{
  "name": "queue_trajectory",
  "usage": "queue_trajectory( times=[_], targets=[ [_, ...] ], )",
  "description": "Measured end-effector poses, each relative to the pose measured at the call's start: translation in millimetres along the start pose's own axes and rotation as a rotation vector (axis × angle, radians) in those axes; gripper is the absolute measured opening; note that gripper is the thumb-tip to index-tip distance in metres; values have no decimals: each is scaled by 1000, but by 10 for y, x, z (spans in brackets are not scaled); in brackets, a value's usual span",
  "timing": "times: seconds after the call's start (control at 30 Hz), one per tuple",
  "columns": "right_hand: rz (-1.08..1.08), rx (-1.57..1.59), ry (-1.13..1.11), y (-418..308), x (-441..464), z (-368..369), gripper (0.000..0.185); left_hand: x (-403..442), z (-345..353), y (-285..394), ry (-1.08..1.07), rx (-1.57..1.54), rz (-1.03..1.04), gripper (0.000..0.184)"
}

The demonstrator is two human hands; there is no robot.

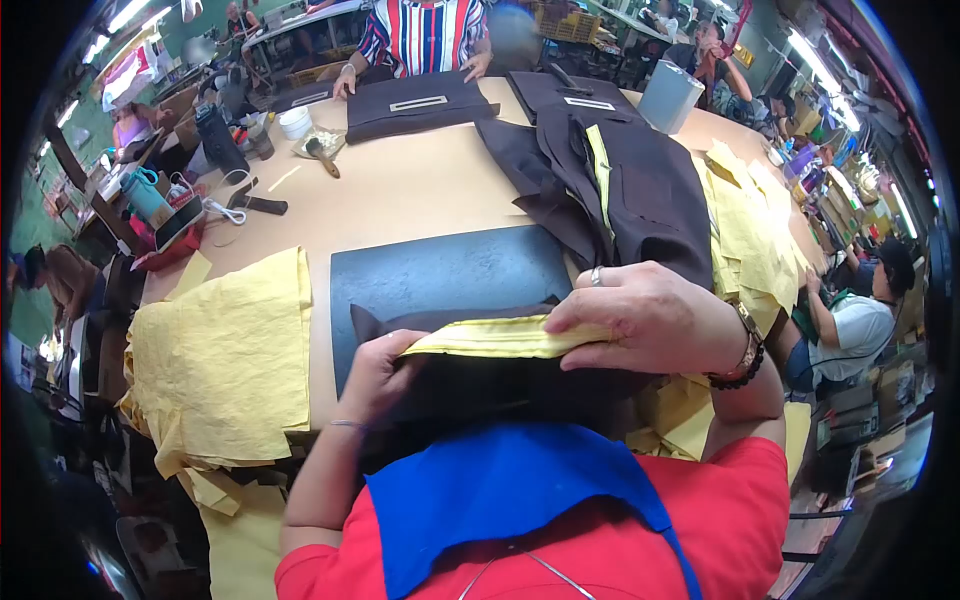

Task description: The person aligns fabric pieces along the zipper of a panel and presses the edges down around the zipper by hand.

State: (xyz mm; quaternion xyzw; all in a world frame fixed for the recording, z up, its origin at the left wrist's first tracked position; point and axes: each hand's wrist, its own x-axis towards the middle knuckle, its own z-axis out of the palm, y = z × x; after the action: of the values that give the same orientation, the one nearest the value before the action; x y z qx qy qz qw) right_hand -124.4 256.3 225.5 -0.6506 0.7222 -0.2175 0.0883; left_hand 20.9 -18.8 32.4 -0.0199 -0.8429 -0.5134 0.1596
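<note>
Grips yellow strip (490, 338) w/ both hands, set apart: pinches one end in L hand (378, 372), other btwn thumb & fingers of R hand (645, 320). Spans strip btwn them, along dark fabric (480, 390), over near part of blue-grey mat (440, 262) on worktop (400, 190). Shows yellow cloth pile (225, 365) L of mat, hammer (262, 204) farther back.

Person opposite (428, 40), head beyond frame

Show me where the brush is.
In the head view, the brush lies left of centre toward the far side of the table, beside the white round container.
</note>
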Motion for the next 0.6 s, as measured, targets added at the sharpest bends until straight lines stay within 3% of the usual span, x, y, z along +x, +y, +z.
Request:
queue_trajectory(
  times=[0.17, 0.23, 0.33, 0.37, 0.43, 0.5, 0.6],
  targets=[
    [-5, -355, 77, 460, 5, 202, 18, 196, -596, 335, -251, 124, -256, 18],
    [-113, -450, 175, 799, 108, 247, 11, 366, -738, 265, -348, 146, -281, 20],
    [-108, -545, 219, 1297, 333, 179, 7, 758, -962, -52, -436, 486, -180, 21],
    [-106, -519, 230, 1445, 428, 130, 6, 901, -1044, -190, -446, 565, -238, 20],
    [17, -300, 410, 1780, 600, 54, 10, 1239, -1202, -407, -318, 740, -204, 23],
    [117, -203, 489, 1690, 774, 3, 14, 1419, -1231, -213, -119, 759, -105, 26],
    [-47, -173, 529, 1448, 1035, 300, 33, 1461, -1162, 140, -102, 818, -77, 29]
  ],
)
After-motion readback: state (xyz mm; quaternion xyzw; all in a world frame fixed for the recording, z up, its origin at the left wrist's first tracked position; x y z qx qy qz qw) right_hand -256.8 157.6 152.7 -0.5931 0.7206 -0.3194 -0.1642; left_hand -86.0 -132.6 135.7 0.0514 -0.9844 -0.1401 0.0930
